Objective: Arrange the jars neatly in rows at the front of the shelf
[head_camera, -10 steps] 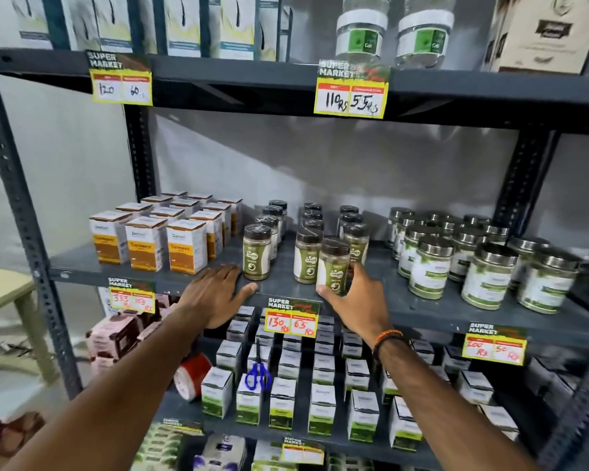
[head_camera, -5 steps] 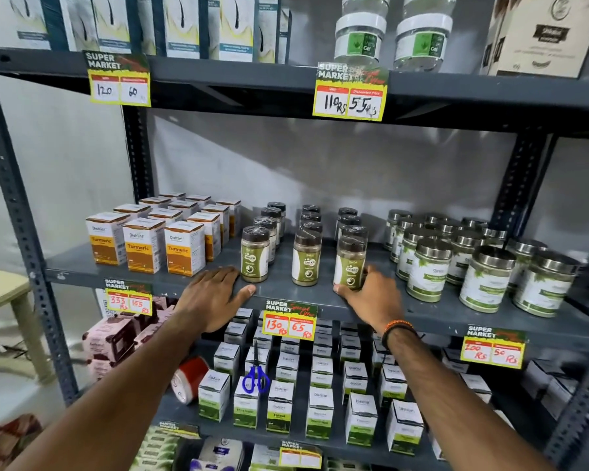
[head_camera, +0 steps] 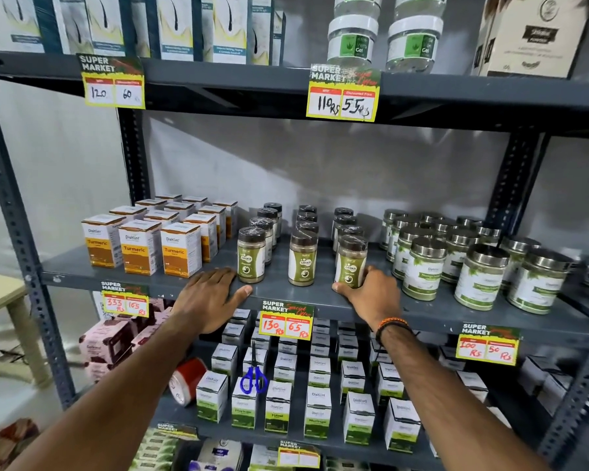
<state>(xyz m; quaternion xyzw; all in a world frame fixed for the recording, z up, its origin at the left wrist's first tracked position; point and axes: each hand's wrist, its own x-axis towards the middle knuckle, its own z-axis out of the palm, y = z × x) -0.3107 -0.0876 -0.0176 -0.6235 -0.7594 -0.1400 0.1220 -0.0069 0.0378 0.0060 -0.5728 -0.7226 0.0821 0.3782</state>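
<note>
Three rows of small brown-capped jars stand on the middle shelf (head_camera: 320, 300), running front to back. The front jars are the left jar (head_camera: 251, 255), the middle jar (head_camera: 302, 261) and the right jar (head_camera: 350, 261). My right hand (head_camera: 371, 294) wraps the base of the right front jar at the shelf's front edge. My left hand (head_camera: 208, 297) lies flat and open on the shelf edge, its fingers just left of the left front jar, touching nothing else.
Turmeric boxes (head_camera: 140, 246) stand left of the jars, larger steel-lidded jars (head_camera: 480, 273) to the right. A price tag (head_camera: 286, 319) hangs on the shelf edge between my hands. Small boxes and blue scissors (head_camera: 253, 382) fill the lower shelf.
My right hand carried the right front jar rightward and set it down at the head of the right row. My left hand stayed flat on the shelf edge.
</note>
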